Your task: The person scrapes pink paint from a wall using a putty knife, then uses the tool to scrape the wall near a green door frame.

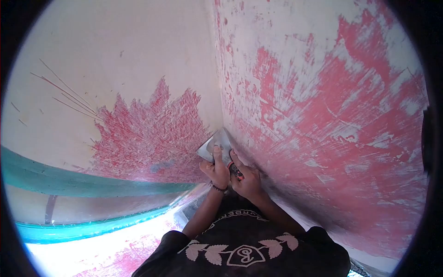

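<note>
A metal scraper blade [216,142] lies against the wall at the corner, where the pale left wall and the pink, scraped right wall meet. My right hand [247,177] is wrapped round its black and red handle [236,171], with the index finger stretched toward the blade. Beside it, my left hand [218,171] presses on the blade with a finger laid along the metal and the thumb out to the side. A dark beaded bracelet [217,186] is on the left wrist.
The left wall [138,51] bears a rough pink patch [147,134] and thin scratches. Patchy white and pink covers the right wall [318,129]. Green bands [92,181] run along the lower left, above a bright area. A dark object [427,141] stands at the right edge.
</note>
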Demonstrator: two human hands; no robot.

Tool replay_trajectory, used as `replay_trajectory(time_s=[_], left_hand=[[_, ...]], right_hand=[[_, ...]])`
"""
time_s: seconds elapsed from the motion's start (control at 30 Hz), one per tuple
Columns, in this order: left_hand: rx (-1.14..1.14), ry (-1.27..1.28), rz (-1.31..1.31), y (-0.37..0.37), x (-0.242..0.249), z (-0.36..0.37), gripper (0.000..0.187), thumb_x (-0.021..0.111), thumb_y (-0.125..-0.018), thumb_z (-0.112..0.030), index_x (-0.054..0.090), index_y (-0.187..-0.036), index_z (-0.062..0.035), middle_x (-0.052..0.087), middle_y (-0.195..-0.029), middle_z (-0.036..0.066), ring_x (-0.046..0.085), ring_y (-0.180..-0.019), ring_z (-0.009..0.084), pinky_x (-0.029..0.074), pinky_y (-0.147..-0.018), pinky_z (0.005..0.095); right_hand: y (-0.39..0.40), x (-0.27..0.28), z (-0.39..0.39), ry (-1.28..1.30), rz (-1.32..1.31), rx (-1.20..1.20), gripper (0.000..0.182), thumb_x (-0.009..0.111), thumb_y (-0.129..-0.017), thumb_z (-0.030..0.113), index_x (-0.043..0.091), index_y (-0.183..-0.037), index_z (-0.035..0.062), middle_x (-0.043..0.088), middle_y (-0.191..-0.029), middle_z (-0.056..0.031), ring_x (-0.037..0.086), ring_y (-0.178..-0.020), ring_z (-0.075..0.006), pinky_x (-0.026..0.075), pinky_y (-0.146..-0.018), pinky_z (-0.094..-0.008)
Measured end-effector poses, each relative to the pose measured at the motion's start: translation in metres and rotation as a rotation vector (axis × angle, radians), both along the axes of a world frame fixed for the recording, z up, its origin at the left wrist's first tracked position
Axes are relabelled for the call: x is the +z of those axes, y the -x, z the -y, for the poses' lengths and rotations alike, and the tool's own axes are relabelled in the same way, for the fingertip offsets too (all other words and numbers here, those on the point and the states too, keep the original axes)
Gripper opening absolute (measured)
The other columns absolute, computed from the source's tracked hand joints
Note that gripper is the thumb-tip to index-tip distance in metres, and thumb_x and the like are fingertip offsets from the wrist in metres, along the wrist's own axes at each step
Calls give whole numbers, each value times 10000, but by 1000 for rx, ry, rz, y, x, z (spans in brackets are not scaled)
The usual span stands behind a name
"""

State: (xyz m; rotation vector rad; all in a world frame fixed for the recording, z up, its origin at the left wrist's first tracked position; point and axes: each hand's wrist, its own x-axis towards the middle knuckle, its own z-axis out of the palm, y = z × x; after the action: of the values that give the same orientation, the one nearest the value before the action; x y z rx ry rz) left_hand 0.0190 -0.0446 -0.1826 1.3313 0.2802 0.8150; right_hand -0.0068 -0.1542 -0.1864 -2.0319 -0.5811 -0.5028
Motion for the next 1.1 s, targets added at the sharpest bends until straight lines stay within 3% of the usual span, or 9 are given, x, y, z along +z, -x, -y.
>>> replay_trajectory(time_s=[0.17, 0.27, 0.37, 0.47, 0.67, 0.9, 0.93, 1.0, 1.1], left_hand=[[-22, -38, 38, -1, -5, -1, 301, 636, -1027, -204, 735, -943, 67, 726, -775, 26, 595, -664, 58, 443, -560, 273], [-54, -44, 32, -3, 6, -5, 286, 633, -1029, -197, 738, -989, 66, 730, -807, 23, 603, -695, 64, 457, -588, 265], [-67, -22, 40, 1, 6, -1, 283, 634, -1028, -192, 735, -993, 70, 731, -835, 20, 601, -713, 66, 459, -599, 263], [-49, 12, 73, -1, 11, 4, 286, 632, -1028, -187, 729, -990, 80, 729, -844, 23, 601, -719, 67, 458, -601, 265], [-52, -83, -6, 1, 1, -5, 305, 620, -1036, -184, 727, -954, 89, 720, -829, 22, 598, -722, 66, 461, -597, 274], [-145, -3, 66, -10, 44, -10, 287, 612, -1036, -171, 741, -967, 76, 733, -812, 36, 616, -731, 76, 480, -612, 295], [-15, -249, 42, -12, 29, -13, 292, 617, -1036, -176, 742, -976, 81, 740, -827, 39, 620, -728, 75, 478, -601, 290], [5, -153, 91, -12, 6, -5, 296, 622, -1035, -180, 742, -965, 81, 738, -814, 32, 619, -721, 73, 475, -595, 289], [-66, -26, 66, -7, 10, -4, 288, 615, -1037, -173, 741, -993, 82, 737, -818, 35, 626, -721, 85, 492, -620, 295]], right_hand=[[6, 6, 2, 16, -91, 13, 732, 679, -759, 28, 522, -1474, 31, 726, -1081, -229, 723, -762, -353, 570, -697, -433], [1, 22, 0, -21, 77, 1, 730, 679, -755, 11, 525, -1469, 28, 711, -1163, -233, 739, -843, -351, 584, -751, -416], [8, 20, 4, -27, -150, 41, 734, 684, -754, 6, 520, -1469, 22, 699, -1210, -233, 744, -891, -352, 592, -789, -402], [1, 9, 4, -3, 57, 0, 713, 701, -764, -15, 535, -1457, 15, 710, -1153, -241, 739, -865, -336, 580, -788, -405], [10, 8, 3, 15, -194, 16, 751, 681, -764, 8, 507, -1492, 67, 697, -1244, -202, 735, -951, -352, 581, -862, -429], [5, 24, -2, 1, -56, -11, 745, 681, -769, 30, 510, -1493, 82, 709, -1212, -192, 734, -908, -362, 582, -856, -424], [4, 25, -2, 7, 43, -32, 741, 677, -772, 32, 512, -1492, 86, 713, -1198, -192, 734, -897, -365, 582, -855, -428], [-5, 21, -2, -26, 216, -78, 729, 662, -784, 41, 513, -1495, 103, 730, -1117, -189, 732, -815, -368, 586, -804, -440], [5, 14, -1, -56, -53, -4, 733, 671, -787, 47, 507, -1500, 97, 734, -1068, -193, 727, -762, -362, 584, -750, -438]])
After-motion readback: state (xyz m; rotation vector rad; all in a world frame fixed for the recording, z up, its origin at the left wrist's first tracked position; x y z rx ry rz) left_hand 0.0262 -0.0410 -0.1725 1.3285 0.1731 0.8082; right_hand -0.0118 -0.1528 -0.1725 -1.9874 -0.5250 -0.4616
